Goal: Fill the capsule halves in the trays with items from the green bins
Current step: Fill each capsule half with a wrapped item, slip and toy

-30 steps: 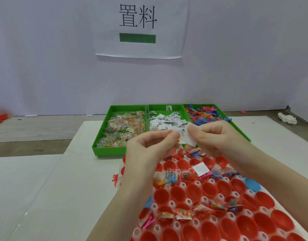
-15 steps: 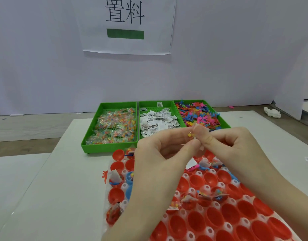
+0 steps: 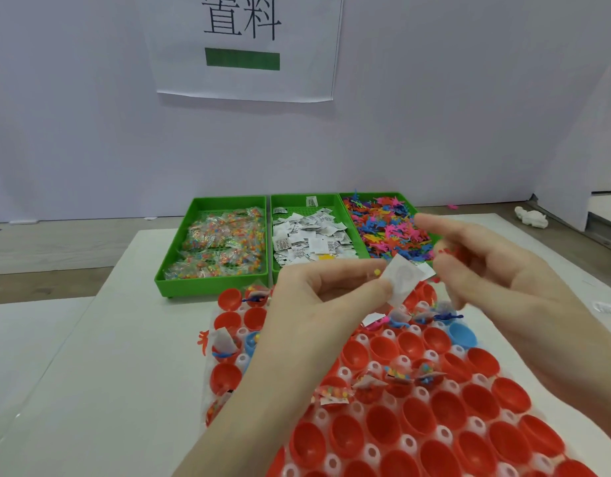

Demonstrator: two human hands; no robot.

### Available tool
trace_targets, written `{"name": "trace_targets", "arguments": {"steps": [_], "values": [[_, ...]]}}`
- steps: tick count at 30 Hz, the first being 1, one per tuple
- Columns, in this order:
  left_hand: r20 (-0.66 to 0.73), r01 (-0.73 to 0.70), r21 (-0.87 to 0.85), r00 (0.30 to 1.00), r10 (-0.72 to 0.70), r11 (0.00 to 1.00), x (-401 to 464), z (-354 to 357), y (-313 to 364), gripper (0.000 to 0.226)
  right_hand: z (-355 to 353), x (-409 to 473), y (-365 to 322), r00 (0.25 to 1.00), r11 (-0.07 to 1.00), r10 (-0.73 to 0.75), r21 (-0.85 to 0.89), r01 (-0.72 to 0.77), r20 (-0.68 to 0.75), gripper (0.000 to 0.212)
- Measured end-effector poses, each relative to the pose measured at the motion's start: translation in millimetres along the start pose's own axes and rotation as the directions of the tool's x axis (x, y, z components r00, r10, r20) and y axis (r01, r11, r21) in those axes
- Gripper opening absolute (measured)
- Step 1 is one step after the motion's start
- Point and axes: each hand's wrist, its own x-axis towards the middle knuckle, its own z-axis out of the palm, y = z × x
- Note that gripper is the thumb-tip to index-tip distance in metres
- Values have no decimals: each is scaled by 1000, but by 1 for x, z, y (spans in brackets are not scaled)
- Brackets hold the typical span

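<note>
Hands above the capsule tray [image 3: 331, 463], one white packet [image 3: 402, 280] between them.

Left hand [image 3: 318, 297] pinches the white packet between thumb and fingers; right hand [image 3: 493, 280] hovers just beside it, fingers loosely spread and blurred, holding nothing I can make out. Three green bins sit side by side on the table [image 3: 90, 373]: bead bags [image 3: 221, 246] left, white packets [image 3: 307, 235] middle, coloured figures [image 3: 383, 228] right. Red capsule halves [image 3: 414, 414] fill the tray, two blue halves [image 3: 461, 333] among them; several already hold items.

Bright, even, soft-shadowed light; motion-blurred right hand [image 3: 476, 270]; wide-angle edge distortion.
</note>
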Motion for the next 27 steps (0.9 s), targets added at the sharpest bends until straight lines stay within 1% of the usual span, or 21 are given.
{"name": "trace_targets", "arguments": {"steps": [1,2,3,5,6,7,9,11,13,15,17,19,23,25,27], "values": [[6,4,8,1000,-4,1000,0,0,0,18,0,-4,-1,998,998,-66,5,66,-18,31],[11,6,13,1000,-6,1000,-1,0,0,16,0,-8,-2,992,993,-114,21,115,-52,27],[12,9,18,1000,-9,1000,-1,1,1,15,1,-7,-2,986,989,-134,43,138,-95,24],[3,17,22,1000,-17,1000,0,1,0,16,-1,-6,-3,981,988,-98,100,116,-170,24],[-4,18,22,1000,-18,1000,0,0,-1,16,-2,-6,-2,980,989,-87,106,107,-178,22],[-8,18,21,1000,-18,1000,0,0,-2,17,-3,-7,-2,982,990,-94,90,110,-166,20],[-1,12,19,1000,-12,1000,1,-1,-2,16,-1,-10,-5,990,992,-117,45,121,-81,22],[30,4,24,1000,-5,1000,1,-2,-3,17,0,-11,-7,995,994,-91,62,92,-33,22],[97,7,19,995,-9,1000,0,-3,-2,20,1,-10,-8,999,991,-44,129,47,-31,20],[160,15,1,987,-15,1000,0,-5,-2,23,2,-9,-9,998,985,-23,170,32,-54,22],[183,18,-25,983,-13,1000,0,-6,-2,32,2,-9,-9,996,985,-21,170,36,-85,24],[176,16,-47,984,-7,999,0,-5,-2,38,3,-9,-7,995,986,-32,160,47,-99,25],[148,22,-92,989,-9,995,-3,2,-3,26,1,-11,-3,996,979,21,204,-3,-85,27],[158,29,-86,987,-15,996,-5,7,-4,14,-1,-12,0,994,983,35,182,-15,-107,31],[162,23,-48,987,-15,999,-5,12,-3,11,-4,-13,1,991,988,8,154,12,-131,28]]}}
